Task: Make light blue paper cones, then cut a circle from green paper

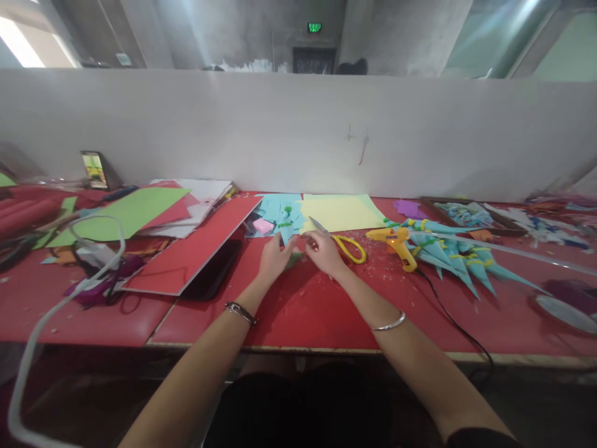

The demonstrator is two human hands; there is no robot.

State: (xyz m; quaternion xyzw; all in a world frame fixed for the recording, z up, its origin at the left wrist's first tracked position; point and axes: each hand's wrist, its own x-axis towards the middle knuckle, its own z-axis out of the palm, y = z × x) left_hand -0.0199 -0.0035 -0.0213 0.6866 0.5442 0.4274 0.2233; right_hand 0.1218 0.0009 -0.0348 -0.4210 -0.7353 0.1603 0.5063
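Observation:
My left hand (274, 260) is closed on a light-blue paper piece (287, 231) that has green trim on it. Close beside it, my right hand (324, 252) has its fingers curled together; whatever they pinch is too small to make out. Scissors with yellow handles (351, 250) lie just past my right hand, the blade pointing to the back left. Behind my hands are light-blue paper sheets (270, 203) and a pale yellow sheet (342, 211). A pink block (263, 226) rests left of the held piece.
To the right, a yellow glue gun (395, 244) trails a black cord beside several blue paper cones (457, 258) with yellow trim. A red board (196, 249) leans over a dark object at left. A white tube stand (40, 336) rises at front left. A phone (94, 170) stands against the partition.

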